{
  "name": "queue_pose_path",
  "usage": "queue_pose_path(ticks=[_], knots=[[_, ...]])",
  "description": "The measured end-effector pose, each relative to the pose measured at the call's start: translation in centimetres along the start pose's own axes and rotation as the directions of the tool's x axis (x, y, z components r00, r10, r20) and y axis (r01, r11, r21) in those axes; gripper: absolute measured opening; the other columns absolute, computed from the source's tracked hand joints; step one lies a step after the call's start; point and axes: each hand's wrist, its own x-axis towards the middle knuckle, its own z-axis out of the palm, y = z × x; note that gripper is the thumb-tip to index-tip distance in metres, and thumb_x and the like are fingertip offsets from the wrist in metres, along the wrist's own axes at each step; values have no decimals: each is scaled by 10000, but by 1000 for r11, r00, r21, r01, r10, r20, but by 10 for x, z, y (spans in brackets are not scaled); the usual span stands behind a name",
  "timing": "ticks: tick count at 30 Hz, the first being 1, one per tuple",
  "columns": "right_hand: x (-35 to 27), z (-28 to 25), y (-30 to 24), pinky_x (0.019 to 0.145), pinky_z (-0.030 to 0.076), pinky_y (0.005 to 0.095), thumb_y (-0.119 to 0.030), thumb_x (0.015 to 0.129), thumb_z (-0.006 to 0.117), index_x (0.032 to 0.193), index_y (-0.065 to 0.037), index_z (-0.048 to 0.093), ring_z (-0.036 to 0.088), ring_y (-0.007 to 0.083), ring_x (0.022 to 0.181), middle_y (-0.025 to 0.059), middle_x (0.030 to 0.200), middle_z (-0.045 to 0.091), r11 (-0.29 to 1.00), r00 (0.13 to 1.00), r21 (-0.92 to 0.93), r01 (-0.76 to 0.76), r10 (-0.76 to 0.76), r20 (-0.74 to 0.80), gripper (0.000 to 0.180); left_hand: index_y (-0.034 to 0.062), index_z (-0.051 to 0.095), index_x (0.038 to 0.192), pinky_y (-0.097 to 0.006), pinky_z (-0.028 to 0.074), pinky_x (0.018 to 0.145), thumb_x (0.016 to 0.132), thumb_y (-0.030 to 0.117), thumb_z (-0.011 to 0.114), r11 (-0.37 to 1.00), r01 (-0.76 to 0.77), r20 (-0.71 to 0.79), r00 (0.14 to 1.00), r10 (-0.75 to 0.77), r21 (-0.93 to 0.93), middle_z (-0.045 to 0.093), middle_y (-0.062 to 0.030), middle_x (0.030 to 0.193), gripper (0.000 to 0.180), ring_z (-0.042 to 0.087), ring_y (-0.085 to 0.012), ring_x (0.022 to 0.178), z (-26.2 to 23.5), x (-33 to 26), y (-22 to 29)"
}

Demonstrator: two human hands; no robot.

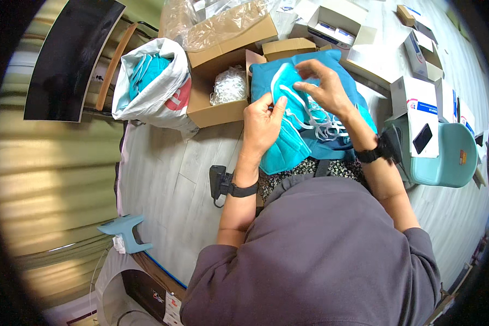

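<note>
My left hand (261,122) is closed in a pinch on a turquoise face mask (285,79) with a white edge, held up over my lap. Close to the mask's upper right side is my right hand (328,89), its thumb and fingers apart and a little blurred; I see nothing between them. More flat turquoise masks (288,149) lie beneath my hands, with a tangle of white straps (326,127) on them. All of this rests on a blue cloth or cushion (263,73) across my lap.
At the left stands a white bag (171,70) filled with turquoise masks. Beside it, a cardboard box (217,116) holds a bundle of white straps (229,85). White cartons (358,54) stand farther off. A pale teal stool (451,157) at right bears a phone (422,138).
</note>
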Motion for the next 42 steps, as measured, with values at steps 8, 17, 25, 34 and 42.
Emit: queue_pose_path(ticks=[8, 17, 25, 34, 42], knots=[[-2, 14, -28, 642, 471, 328, -174, 826, 737, 864, -16, 662, 601, 190, 685, 81, 749, 657, 988, 976, 91, -121, 102, 192, 179, 0, 669, 928, -233, 313, 490, 988, 194, 600, 985, -78, -22, 996, 82, 157, 449, 84, 651, 215, 364, -12, 601, 5, 0, -7], [11, -6, 65, 572, 473, 370, -165, 832, 727, 831, -53, 666, 598, 254, 626, 97, 731, 659, 938, 947, -144, -314, 298, -123, 127, -6, 468, 698, -343, 331, 467, 1013, 213, 542, 973, -220, -158, 960, 229, 76, 391, -106, 547, 390, 336, -117, 529, 4, -15, 1], [-8, 12, -17, 730, 490, 380, -198, 768, 784, 906, -96, 706, 645, 259, 788, 81, 814, 696, 989, 996, -144, 41, -52, -73, 189, -22, 547, 852, -327, 375, 487, 990, 133, 563, 987, -141, -375, 913, 160, 80, 501, -71, 588, 208, 415, -83, 549, 8, 2, -19], [-23, 35, -24, 688, 432, 382, -99, 691, 748, 779, -109, 639, 593, 262, 751, 46, 740, 626, 945, 957, -185, 271, -244, 155, 141, -29, 591, 937, -236, 446, 548, 965, 82, 593, 993, -117, -431, 898, 91, -35, 588, -19, 733, 115, 540, -62, 634, 11, -3, -21], [6, -2, 48, 676, 474, 423, -18, 636, 667, 711, -110, 630, 609, 300, 777, 86, 738, 628, 851, 977, -492, 183, -212, -3, 124, -43, 618, 955, -223, 450, 667, 964, 31, 574, 958, -283, -513, 829, 223, -42, 636, -23, 854, 87, 552, -69, 741, -14, -15, 13]])
